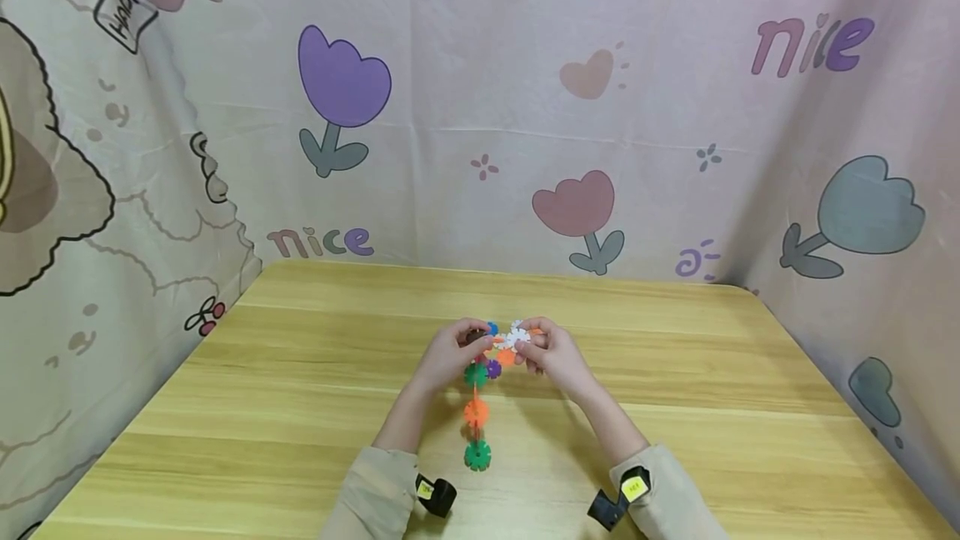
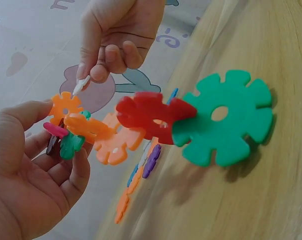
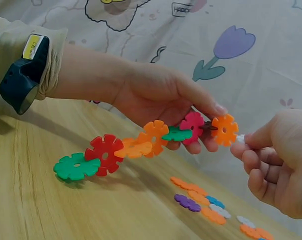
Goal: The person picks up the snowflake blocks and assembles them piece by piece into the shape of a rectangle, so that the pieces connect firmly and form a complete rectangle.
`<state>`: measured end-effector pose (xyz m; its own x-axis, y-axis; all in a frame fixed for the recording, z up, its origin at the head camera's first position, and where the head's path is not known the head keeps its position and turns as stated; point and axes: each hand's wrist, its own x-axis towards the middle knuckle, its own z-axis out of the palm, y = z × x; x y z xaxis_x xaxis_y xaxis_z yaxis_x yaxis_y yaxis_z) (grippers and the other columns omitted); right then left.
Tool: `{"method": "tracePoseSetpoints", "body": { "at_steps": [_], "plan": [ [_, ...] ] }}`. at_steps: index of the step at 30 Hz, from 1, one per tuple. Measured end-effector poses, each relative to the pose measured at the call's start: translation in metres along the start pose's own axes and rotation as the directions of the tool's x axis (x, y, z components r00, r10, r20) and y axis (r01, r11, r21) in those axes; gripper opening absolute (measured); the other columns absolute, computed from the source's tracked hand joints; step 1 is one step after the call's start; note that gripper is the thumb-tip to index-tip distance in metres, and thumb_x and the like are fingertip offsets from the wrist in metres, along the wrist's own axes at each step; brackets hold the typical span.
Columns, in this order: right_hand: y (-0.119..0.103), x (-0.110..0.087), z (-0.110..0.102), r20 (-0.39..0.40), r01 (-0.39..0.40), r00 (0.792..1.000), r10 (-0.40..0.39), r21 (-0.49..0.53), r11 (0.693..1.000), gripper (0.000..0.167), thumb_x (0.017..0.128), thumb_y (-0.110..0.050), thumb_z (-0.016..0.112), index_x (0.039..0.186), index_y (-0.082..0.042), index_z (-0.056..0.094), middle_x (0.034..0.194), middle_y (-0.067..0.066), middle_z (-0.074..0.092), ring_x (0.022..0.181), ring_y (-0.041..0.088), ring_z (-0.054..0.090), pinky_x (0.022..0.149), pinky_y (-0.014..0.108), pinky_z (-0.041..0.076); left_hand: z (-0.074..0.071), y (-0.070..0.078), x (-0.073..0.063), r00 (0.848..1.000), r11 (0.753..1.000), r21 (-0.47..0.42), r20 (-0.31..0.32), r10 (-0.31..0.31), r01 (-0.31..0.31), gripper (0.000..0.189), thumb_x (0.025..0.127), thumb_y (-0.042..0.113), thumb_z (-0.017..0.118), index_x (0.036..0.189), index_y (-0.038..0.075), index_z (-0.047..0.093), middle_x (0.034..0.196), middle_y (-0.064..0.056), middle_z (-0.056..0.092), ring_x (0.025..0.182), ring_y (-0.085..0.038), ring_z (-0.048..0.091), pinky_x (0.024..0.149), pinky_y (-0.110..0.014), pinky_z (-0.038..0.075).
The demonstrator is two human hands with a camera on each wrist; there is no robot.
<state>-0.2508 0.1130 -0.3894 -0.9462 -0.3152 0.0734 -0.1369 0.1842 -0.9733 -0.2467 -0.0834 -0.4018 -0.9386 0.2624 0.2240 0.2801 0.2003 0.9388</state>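
A chain of interlocking snowflake discs hangs from my left hand (image 1: 448, 352), whose thumb and fingers grip it near its upper end. From the low end, a green disc (image 3: 76, 167) joins a red disc (image 3: 105, 156), then orange, green, pink and dark brown ones. At the top end sits an orange disc (image 3: 225, 131). My right hand (image 1: 558, 357) pinches a white disc (image 2: 81, 85) between thumb and index finger. The white disc's edge is right at the rim of that top orange disc, seen edge-on in both wrist views.
Several loose discs lie on the wooden table (image 1: 300, 407) beyond the chain, among them a purple disc (image 3: 187, 202), a blue disc (image 3: 215, 201) and orange discs (image 3: 213, 215). A patterned curtain (image 1: 465, 90) stands behind the table and along its sides.
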Motion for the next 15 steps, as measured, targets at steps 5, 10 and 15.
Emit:
{"method": "tracePoseSetpoints", "body": {
  "at_steps": [5, 10, 15],
  "plan": [
    [0.001, 0.001, 0.001, -0.007, -0.003, 1.0, 0.003, -0.031, 1.0, 0.026, 0.09, -0.004, 0.059, 0.112, 0.005, 0.05, 0.067, 0.01, 0.063, 0.052, 0.016, 0.047, 0.048, 0.025, 0.04, 0.0, -0.001, 0.0, 1.0, 1.0, 0.004, 0.024, 0.001, -0.001, 0.029, 0.092, 0.017, 0.059, 0.111, -0.004, 0.058, 0.089, -0.015, 0.059, 0.074, -0.017, 0.054, 0.065, -0.025, 0.047],
    [0.001, 0.001, 0.002, -0.012, 0.011, 1.0, -0.012, -0.059, 0.998, 0.025, 0.089, -0.003, 0.059, 0.112, 0.004, 0.051, 0.066, 0.011, 0.062, 0.052, 0.021, 0.048, 0.048, 0.025, 0.041, -0.001, -0.002, 0.001, 0.999, 1.0, -0.011, 0.045, -0.004, 0.004, 0.028, 0.092, 0.017, 0.059, 0.11, -0.004, 0.058, 0.091, -0.015, 0.06, 0.072, -0.019, 0.057, 0.065, -0.027, 0.049],
    [-0.009, -0.005, 0.005, -0.018, 0.023, 1.0, -0.024, -0.051, 0.998, 0.024, 0.089, 0.002, 0.057, 0.111, 0.007, 0.05, 0.07, 0.023, 0.061, 0.051, 0.022, 0.049, 0.047, 0.025, 0.043, -0.002, -0.002, 0.001, 0.998, 1.0, -0.011, 0.057, -0.001, 0.001, 0.022, 0.092, 0.018, 0.059, 0.104, 0.0, 0.062, 0.086, -0.018, 0.059, 0.071, -0.018, 0.054, 0.062, -0.027, 0.047]
  ]
}}
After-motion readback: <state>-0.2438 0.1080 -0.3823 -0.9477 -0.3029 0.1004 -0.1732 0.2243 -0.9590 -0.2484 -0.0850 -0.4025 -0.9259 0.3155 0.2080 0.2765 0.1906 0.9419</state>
